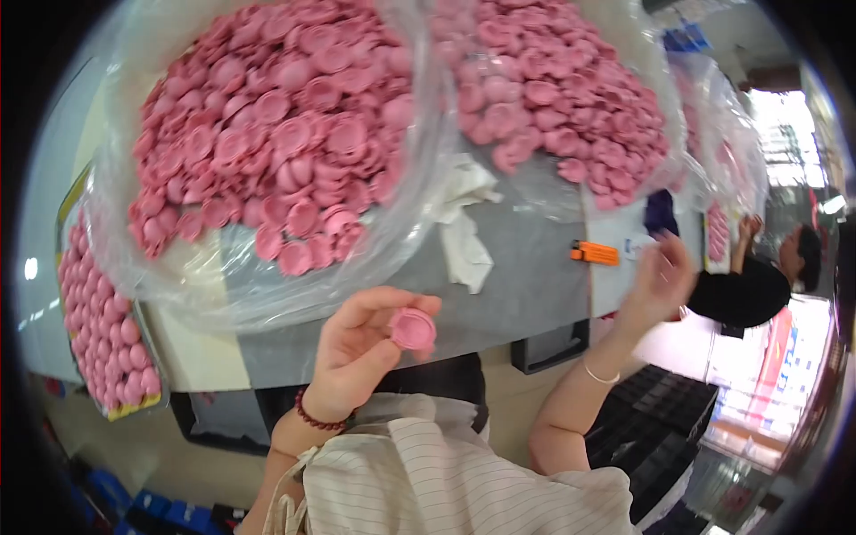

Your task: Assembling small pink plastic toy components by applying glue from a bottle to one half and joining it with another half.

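Observation:
My left hand (349, 352), with a dark red bead bracelet at its wrist, pinches a round pink cup-shaped piece (413, 329) with a raised rim. It is held just over the table's near edge, and the rim side shows. Off to the right, my right hand (662, 278) is raised with its fingers curled together. Whatever it may hold is too small to make out. Nearest to that hand lies an orange cutter-like tool (595, 253) on the table, with a dark blue cloth-like thing (661, 214) just beyond.
Two clear plastic bags (428, 209) of pink pieces (294, 134) fill the far side. A tray (150, 392) of pink domes stands at the left. A crumpled white cloth (465, 245) lies mid-table. Black crates (642, 428) are stacked at lower right; another person (744, 290) sits beyond.

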`<state>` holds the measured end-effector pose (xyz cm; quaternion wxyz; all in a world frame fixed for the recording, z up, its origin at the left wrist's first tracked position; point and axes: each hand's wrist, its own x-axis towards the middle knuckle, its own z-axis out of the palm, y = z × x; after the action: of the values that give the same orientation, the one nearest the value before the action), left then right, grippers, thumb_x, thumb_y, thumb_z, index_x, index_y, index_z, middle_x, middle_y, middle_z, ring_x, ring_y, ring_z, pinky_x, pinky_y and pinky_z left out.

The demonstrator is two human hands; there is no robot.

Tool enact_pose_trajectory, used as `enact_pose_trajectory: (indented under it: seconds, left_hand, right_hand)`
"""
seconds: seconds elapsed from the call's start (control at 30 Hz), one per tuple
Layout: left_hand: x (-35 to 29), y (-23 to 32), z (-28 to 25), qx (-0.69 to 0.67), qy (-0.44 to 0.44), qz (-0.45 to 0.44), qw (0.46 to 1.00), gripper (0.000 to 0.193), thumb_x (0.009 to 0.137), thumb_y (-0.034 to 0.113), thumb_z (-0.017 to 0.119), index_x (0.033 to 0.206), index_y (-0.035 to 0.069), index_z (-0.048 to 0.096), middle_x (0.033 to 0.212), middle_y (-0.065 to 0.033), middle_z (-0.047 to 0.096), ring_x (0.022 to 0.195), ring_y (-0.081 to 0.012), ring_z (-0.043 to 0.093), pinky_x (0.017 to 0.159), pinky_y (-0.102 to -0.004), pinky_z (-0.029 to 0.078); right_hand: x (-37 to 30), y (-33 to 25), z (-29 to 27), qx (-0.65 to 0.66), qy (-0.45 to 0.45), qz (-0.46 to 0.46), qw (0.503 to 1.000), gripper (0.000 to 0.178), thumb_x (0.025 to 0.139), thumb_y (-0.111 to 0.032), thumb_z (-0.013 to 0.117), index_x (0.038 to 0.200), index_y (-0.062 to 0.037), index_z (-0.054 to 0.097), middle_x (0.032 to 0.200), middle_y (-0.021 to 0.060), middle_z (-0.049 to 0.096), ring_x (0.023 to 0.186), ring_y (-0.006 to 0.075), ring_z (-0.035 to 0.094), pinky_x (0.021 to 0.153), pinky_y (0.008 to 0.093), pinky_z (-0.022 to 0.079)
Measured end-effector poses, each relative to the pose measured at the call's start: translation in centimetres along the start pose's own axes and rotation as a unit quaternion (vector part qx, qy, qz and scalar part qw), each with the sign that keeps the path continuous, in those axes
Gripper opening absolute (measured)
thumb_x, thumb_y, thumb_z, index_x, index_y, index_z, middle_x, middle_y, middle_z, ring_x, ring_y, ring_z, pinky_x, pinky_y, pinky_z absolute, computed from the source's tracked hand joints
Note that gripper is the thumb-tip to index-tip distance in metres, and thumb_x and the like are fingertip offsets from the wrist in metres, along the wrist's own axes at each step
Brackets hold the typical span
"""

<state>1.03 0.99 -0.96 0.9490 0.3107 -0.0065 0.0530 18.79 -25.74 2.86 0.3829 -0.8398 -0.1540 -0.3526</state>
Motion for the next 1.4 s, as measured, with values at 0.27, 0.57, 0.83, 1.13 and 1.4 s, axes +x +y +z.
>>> enact_pose_trajectory:
  seconds: [0.27,0.57,0.83,1.13,1.4]
  left_hand:
    - [0.5,-0.1,0.1,0.056,0.021,0.018,0.998,0.037,0.079,0.003,0.053,0.114,0.000,0.041,0.114,-0.0151,0.049,0.086,-0.0135,0.053,0.073,-0.0265,0.045]
    - [0.5,-0.4,-0.1,0.062,0.031,0.035,0.997,0.040,0.079,0.004,0.054,0.115,0.000,0.040,0.115,-0.0157,0.049,0.089,-0.0139,0.053,0.071,-0.0258,0.046]
    - [0.6,-0.2,-0.2,0.076,0.009,0.021,0.997,0.041,0.079,0.005,0.056,0.116,-0.001,0.039,0.116,-0.0171,0.047,0.097,-0.0159,0.051,0.073,-0.0258,0.046]
    - [1.0,-0.2,0.1,0.096,0.004,0.021,0.995,0.042,0.077,0.000,0.057,0.115,-0.003,0.040,0.116,-0.0175,0.047,0.103,-0.0179,0.049,0.084,-0.0291,0.042]
    - [0.9,-0.8,0.6,0.159,-0.012,0.046,0.986,0.040,0.070,-0.009,0.061,0.108,-0.005,0.048,0.112,-0.0166,0.049,0.096,-0.0188,0.054,0.084,-0.0300,0.044]
  right_hand:
    - [5.8,-3.6,8.7,-0.097,-0.254,-0.183,0.945,0.034,0.067,-0.012,0.063,0.099,-0.0032,0.053,0.093,0.0085,0.056,0.086,0.0234,0.052,0.075,0.0314,0.040]
    - [4.4,-3.8,6.7,-0.072,-0.263,-0.055,0.960,0.028,0.069,-0.005,0.061,0.094,-0.0007,0.050,0.087,0.0069,0.058,0.069,0.0110,0.054,0.062,0.0234,0.044]
    - [-4.4,-6.5,5.4,0.131,-0.317,0.009,0.939,0.028,0.066,0.001,0.063,0.090,-0.0018,0.048,0.095,0.0114,0.059,0.069,0.0133,0.053,0.060,0.0222,0.042]
    - [-2.4,-6.6,4.0,0.065,-0.368,-0.020,0.927,0.031,0.063,-0.001,0.065,0.092,-0.0020,0.058,0.087,0.0074,0.057,0.076,0.0177,0.053,0.062,0.0246,0.041]
    - [-5.1,-11.6,4.0,0.314,-0.369,-0.056,0.873,0.030,0.059,-0.003,0.069,0.087,0.0026,0.061,0.088,0.0115,0.060,0.076,0.0220,0.057,0.066,0.0279,0.045]
